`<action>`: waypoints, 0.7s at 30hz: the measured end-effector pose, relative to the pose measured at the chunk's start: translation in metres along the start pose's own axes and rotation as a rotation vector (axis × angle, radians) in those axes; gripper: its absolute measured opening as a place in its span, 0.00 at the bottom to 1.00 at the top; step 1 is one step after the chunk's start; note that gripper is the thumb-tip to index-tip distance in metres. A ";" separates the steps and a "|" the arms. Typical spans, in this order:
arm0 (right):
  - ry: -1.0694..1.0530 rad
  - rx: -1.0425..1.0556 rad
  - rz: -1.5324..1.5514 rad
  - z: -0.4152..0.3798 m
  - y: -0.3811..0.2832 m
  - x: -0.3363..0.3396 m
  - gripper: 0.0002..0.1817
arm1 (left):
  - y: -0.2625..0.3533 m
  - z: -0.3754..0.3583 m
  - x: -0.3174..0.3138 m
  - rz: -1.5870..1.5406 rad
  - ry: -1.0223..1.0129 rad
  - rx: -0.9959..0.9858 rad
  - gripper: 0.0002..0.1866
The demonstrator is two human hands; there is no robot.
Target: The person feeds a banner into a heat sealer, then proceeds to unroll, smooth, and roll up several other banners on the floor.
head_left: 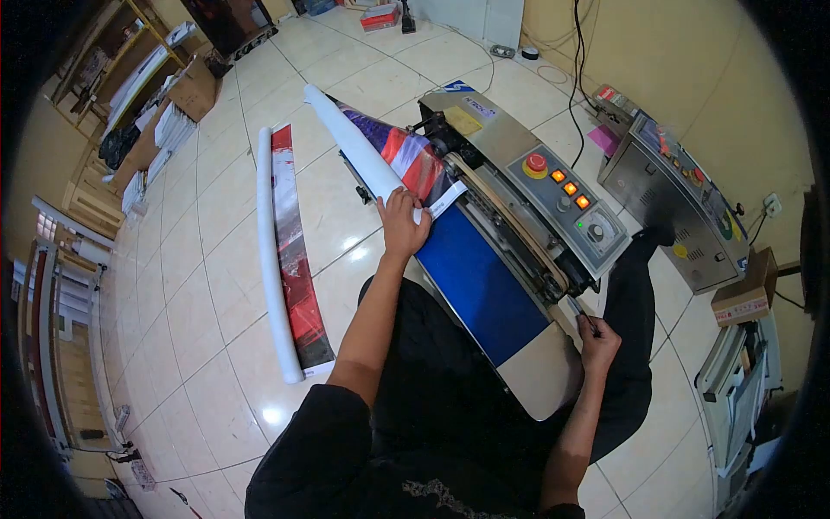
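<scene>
My left hand (401, 223) grips the white edge of a rolled printed banner (359, 149), which lies slanted over the left side of a band sealer (510, 164). The banner's colourful printed side (412, 160) runs into the sealer's roller side. Below my left hand stretches the blue conveyor belt (475, 268). At the near right end of the machine, my right hand (596, 342) is closed in a pinch on a thin, dark, slender object (581, 310) that I cannot identify. The control panel (566, 199) shows a red button and several lit orange switches.
A second rolled banner (275, 259) lies on the tiled floor at left. Another metal machine (674, 199) and a cardboard box (748, 290) stand at right. Shelves with papers (143, 78) line the far left. A black cable (577, 86) hangs down the wall.
</scene>
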State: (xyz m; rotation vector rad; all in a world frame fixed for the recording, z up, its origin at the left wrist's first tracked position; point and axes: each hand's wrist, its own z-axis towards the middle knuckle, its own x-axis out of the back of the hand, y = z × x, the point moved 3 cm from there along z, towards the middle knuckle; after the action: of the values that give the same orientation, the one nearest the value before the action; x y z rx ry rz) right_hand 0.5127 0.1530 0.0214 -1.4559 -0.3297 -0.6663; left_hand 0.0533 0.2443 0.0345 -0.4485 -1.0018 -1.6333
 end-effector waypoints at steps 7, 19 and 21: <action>0.009 0.015 0.016 -0.001 -0.005 0.001 0.09 | -0.010 0.009 -0.001 0.009 0.015 0.005 0.12; -0.019 -0.039 0.002 -0.001 -0.013 0.004 0.09 | -0.026 0.025 -0.003 0.079 -0.016 0.028 0.18; -0.019 -0.035 0.005 -0.001 -0.012 0.003 0.09 | -0.030 0.028 -0.003 0.079 -0.046 0.050 0.18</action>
State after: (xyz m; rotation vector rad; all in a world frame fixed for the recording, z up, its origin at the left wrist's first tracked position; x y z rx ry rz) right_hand 0.5079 0.1515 0.0329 -1.4971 -0.3297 -0.6575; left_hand 0.0211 0.2690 0.0371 -0.4878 -1.0437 -1.5302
